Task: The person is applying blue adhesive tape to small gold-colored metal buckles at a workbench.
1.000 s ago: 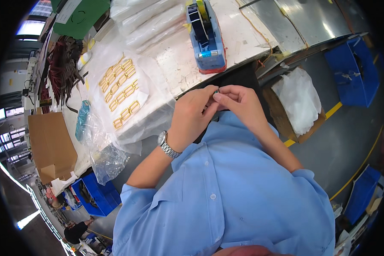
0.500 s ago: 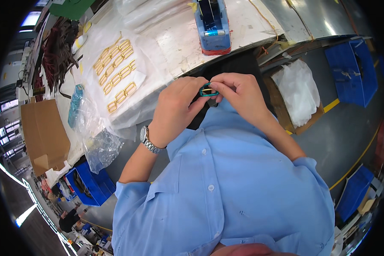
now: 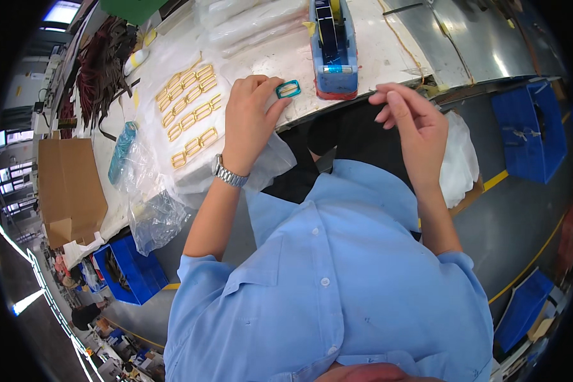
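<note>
While my left hand (image 3: 248, 121) rests palm down at the bench (image 3: 395, 44) edge, its fingertips pinch a small teal rectangular buckle (image 3: 288, 89) that lies on the white surface just left of the blue tape dispenser (image 3: 333, 54). Rows of gold buckles (image 3: 188, 111) sit on a clear plastic sheet further left, well apart from the teal one, and beyond them lies a blue-green bottle (image 3: 121, 153) beside crumpled clear bags (image 3: 156, 213). My right hand (image 3: 414, 124) hangs off the bench in front of my chest, thumb and forefinger brought together, perhaps on something too thin to make out. A silver wristwatch (image 3: 228, 173) circles my left wrist. Flat brown cardboard (image 3: 70, 188) leans at the far left, dark straps (image 3: 99, 63) pile at the bench's back, and blue bins (image 3: 528, 127) stand on the grey floor, which carries a yellow line (image 3: 496, 179).
</note>
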